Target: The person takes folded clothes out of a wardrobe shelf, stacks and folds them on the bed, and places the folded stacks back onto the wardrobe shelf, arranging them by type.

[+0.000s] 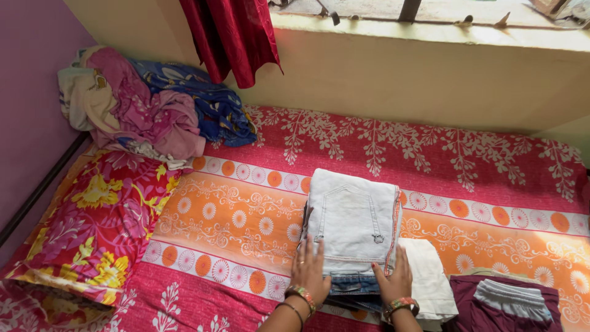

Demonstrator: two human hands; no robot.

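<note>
on the bedsheet [258,203], left hand [309,270] and right hand [393,281] press folded jeans [353,221], fingers flat, unclenched

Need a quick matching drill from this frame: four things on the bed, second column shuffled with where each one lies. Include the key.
Things:
1. folded pale jeans
2. floral pillow
3. heap of loose clothes
4. folded maroon garment

Places:
A. far left corner of the bed, against the wall
B. near right edge of the frame
C. middle of the bed, under both hands (left hand, right hand)
D. left side of the bed, nearer than the heap

Pairs: 1-C, 2-D, 3-A, 4-B
</note>
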